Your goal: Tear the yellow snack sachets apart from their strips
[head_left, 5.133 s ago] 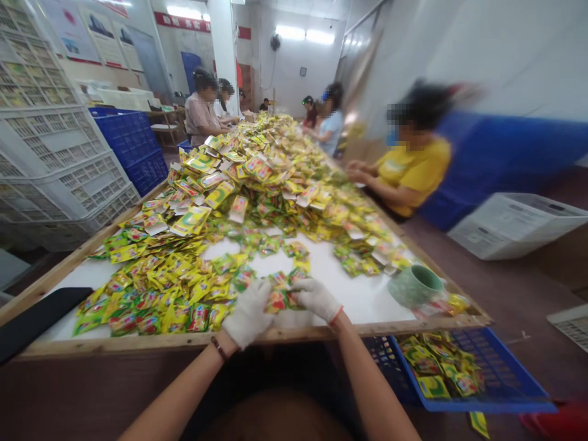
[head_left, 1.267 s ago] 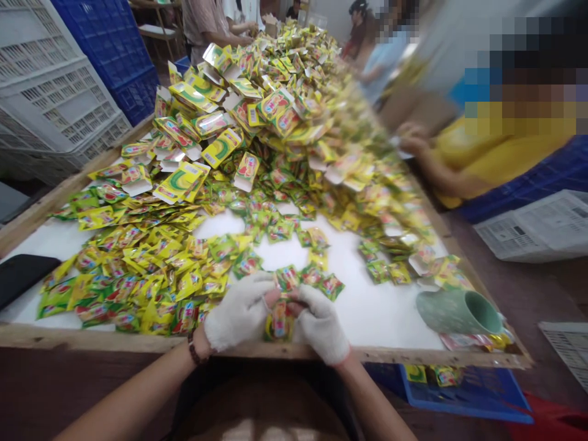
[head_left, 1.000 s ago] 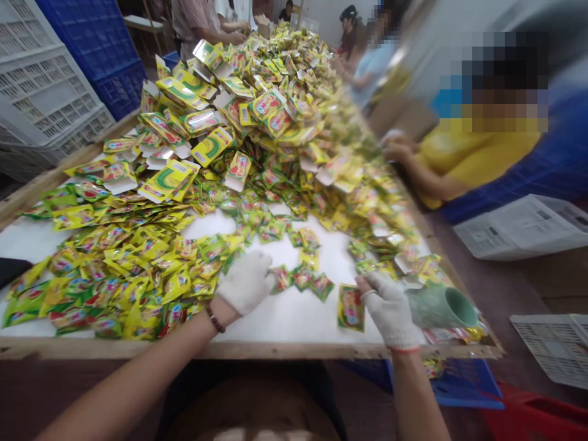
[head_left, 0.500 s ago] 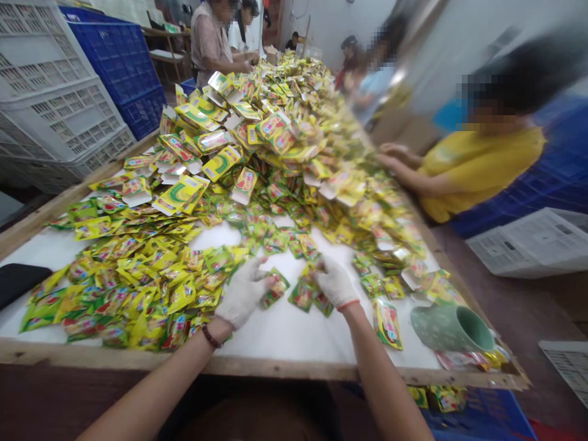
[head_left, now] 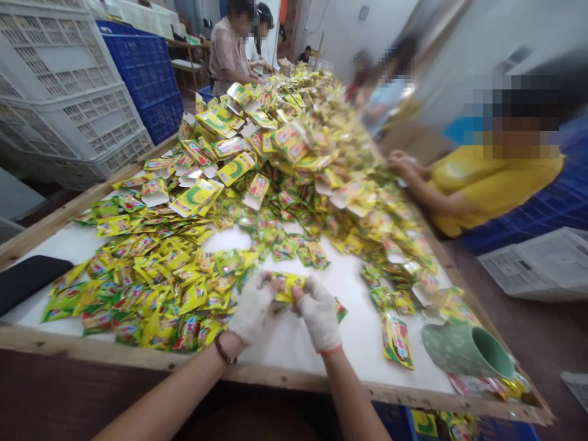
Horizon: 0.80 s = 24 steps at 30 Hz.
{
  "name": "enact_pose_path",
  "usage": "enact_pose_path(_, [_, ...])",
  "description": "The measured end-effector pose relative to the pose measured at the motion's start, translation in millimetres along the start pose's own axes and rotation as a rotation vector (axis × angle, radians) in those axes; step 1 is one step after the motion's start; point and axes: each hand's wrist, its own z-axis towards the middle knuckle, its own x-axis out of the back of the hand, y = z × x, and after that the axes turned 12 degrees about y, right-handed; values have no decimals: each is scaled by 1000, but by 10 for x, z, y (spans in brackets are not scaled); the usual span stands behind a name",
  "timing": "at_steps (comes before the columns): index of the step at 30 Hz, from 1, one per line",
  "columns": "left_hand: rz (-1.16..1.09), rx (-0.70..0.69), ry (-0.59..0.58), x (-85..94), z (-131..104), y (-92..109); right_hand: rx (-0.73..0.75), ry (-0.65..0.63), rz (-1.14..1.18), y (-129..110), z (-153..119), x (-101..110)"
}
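Note:
Between my two gloved hands is a yellow packet, over the white table top. My left hand, in a white fingerless glove, pinches its left end. On its right end my right hand is closed, gloved the same way. A green packet lies partly hidden beside my right hand. Many small yellow and green packets are heaped left of my left hand. Behind them rises a large pile of yellow cartons and packets.
A black phone lies at the left edge. A green cup lies on its side at the right corner, near a larger packet. White crates stand left. A person in yellow works at the right edge.
My hands have come closer together and now hold a yellow packet between them. The green packets that were at my fingers are mostly hidden. The whole view has shifted slightly.

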Motion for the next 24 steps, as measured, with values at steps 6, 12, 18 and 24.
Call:
enact_pose_path(6, [314, -259, -50, 69, 21, 32, 125, -17, -12, -14, 47, 16])
enact_pose_path(12, [1033, -922, 97, 143, 578, 866, -1, -60, 20, 140, 84, -97])
enact_pose_path(18, [1000, -857, 469, 652, 1249, 1912, -93, 126, 44, 580, 129, -124])
enact_pose_path(24, [773, -781, 255, 619, 846, 1613, -361, -49, 413, 386, 64, -216])
